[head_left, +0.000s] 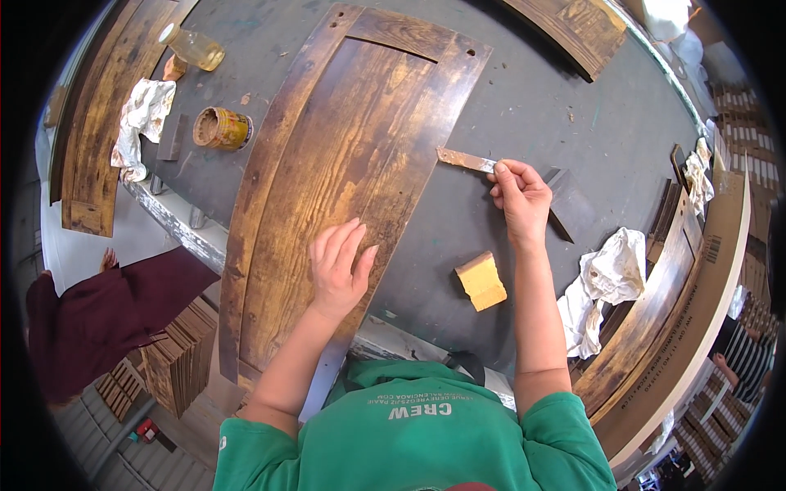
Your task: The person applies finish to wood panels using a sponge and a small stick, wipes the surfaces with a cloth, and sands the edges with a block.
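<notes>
The left hand (340,266) lies flat, fingers spread, on the long dark-stained curved wooden panel (344,164) across the grey worktable (532,98). To its right, the right hand (518,199) pinches a thin stained metal putty knife (465,159), blade pointing left just beside the panel's right edge. A yellow sanding block (481,281) sits near.

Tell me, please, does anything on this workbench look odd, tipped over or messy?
Yes. The open tin and the glass bottle both lie on their sides at the bench's far left, beside a stained rag. No spill is visible.
</notes>
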A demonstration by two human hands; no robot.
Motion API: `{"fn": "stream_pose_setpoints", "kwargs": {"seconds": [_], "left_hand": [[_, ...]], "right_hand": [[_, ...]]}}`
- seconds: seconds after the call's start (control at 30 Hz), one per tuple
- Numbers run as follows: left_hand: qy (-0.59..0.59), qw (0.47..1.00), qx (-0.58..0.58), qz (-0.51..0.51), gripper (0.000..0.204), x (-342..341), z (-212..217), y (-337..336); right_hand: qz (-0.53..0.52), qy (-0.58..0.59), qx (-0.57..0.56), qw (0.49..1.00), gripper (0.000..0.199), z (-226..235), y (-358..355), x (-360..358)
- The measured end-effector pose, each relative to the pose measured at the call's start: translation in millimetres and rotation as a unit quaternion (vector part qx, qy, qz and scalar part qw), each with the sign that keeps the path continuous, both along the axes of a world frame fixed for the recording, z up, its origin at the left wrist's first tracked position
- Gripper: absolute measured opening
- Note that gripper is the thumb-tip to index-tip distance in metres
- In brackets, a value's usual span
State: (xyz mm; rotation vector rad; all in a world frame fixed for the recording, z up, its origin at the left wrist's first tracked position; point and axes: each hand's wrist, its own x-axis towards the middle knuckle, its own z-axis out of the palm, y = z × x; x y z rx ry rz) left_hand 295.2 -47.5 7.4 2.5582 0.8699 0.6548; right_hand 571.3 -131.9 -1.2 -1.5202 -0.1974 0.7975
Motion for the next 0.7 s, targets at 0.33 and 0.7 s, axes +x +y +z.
{"fn": "stream_pose_setpoints", "kwargs": {"seconds": [0.33,0.7], "left_hand": [[0.001,1.000,-0.001,-0.001,0.034,-0.2,-0.1,-0.7],[-0.002,1.000,-0.007,0.001,0.034,0.5,0.8,0.3]], "right_hand": [[-0.020,0.020,0.020,0.999,0.016,1.2,-0.8,-0.4],[-0.044,0.026,0.031,0.998,0.014,2.0,-0.7,0.3]]}}
